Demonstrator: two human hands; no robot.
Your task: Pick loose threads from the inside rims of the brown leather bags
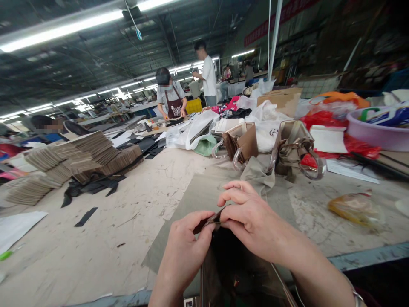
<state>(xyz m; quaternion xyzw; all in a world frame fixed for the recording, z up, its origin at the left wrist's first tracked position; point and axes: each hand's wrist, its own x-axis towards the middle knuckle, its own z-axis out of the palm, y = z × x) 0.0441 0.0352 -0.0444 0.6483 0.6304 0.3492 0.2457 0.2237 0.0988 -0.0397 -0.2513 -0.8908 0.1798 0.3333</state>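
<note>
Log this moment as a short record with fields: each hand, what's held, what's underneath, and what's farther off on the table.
left hand: pinching the dark strip
right hand: pinching the same strip, fingers curled
below hands: dark bag, grey sheet beyond it
left of table: stacks of brown card pieces
beyond hands: brown handbags with clear handles
co-worker: person in apron at far end
</note>
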